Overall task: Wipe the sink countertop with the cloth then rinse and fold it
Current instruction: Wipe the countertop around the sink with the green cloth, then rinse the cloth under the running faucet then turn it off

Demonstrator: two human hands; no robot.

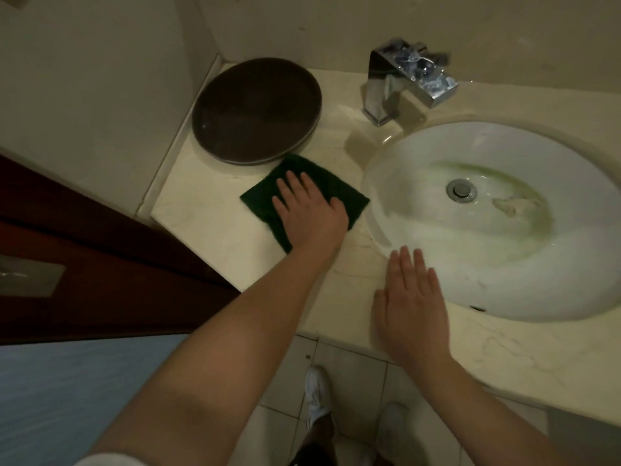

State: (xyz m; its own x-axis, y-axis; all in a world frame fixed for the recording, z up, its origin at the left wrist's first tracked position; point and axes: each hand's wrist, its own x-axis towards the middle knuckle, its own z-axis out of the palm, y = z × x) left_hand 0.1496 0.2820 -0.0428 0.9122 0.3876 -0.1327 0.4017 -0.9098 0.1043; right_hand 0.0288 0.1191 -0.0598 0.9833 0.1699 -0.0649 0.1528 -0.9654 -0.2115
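White shoes [316, 395] on tiled floor, nearest. Right hand [411, 307] flat on beige marble countertop [201, 210] at front rim of white oval sink basin [420, 183], fingers straight, holding nothing. Farther left: left hand [309, 210] palm-down, fingers spread, pressing folded dark green cloth [331, 178]. Cloth sits cornerwise between basin and round brown plate [255, 109], far corner touching plate. Bare counter lies left and forward of cloth; left hand does wiping. Square chrome faucet [403, 79] farthest; rinse likely needs rightward carry.
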